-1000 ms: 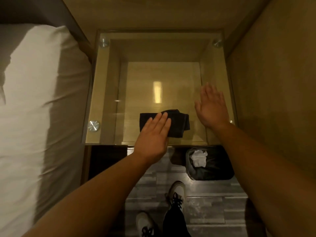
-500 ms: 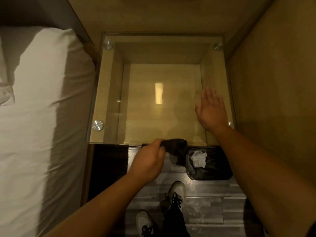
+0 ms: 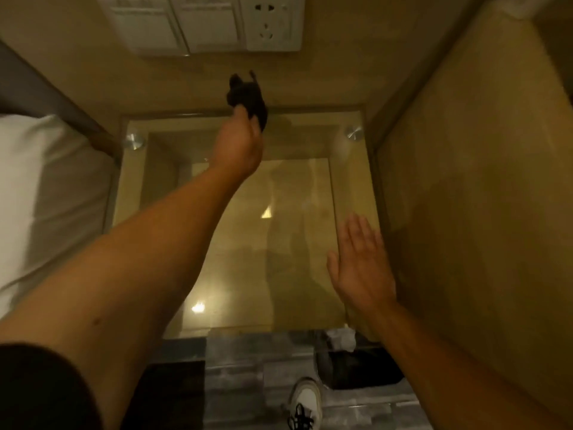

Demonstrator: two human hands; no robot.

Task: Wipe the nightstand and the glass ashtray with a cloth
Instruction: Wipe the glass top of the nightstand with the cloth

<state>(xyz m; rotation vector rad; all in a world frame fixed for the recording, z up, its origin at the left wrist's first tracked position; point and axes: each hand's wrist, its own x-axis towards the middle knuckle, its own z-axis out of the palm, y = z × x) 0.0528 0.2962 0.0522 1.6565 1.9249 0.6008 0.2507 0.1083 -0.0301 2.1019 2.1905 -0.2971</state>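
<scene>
Left hand [image 3: 238, 147] reaches out to the far edge of the table [image 3: 347, 193], fingers curled round a bunched dark cloth [image 3: 248, 99]. The cloth is gathered into a wad, loose ends sticking up, and sits at or just above the far edge near its middle; cannot tell whether it touches the glass. Likely reason for the reach: a stroke starting at the wall side would pull dust toward the near edge.

Right hand [image 3: 361, 268] holds nothing, fingers straight and close together, palm down near the right edge of the table toward the near right corner. Contact with the glass is not certain; probably kept clear of the wiping path, or bracing.

Table top is clear glass on round metal studs [image 3: 353, 132]; the shelf below shows through. No ashtray in view.

Bed [image 3: 52, 193] lies beside the left edge. A dark bin [image 3: 359, 367] stands on the floor below the near right corner. Wall sockets [image 3: 269, 21] are above the far edge.
</scene>
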